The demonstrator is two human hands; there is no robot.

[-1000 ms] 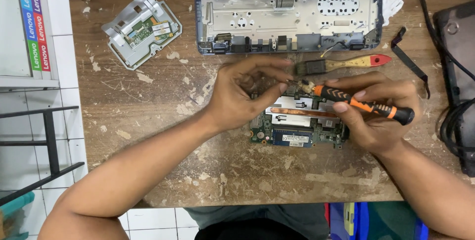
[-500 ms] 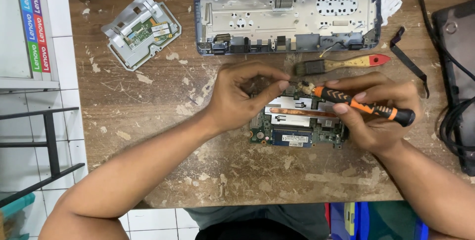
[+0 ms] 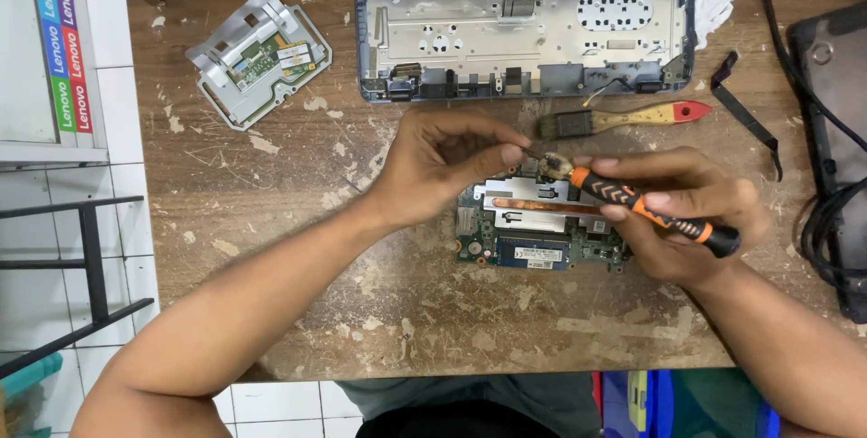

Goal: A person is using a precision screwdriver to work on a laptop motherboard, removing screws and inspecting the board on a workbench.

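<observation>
Near the worktop's middle, my right hand (image 3: pixel 686 221) grips the orange-black screwdriver (image 3: pixel 646 208) over the circuit board (image 3: pixel 533 239); my left hand (image 3: pixel 433 167) pinches near its tip.

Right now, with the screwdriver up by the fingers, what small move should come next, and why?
Probably lower the screwdriver tip back onto the circuit board. The right hand holds it lifted, the left hand pinches at its tip, and the board lies just below.
</observation>
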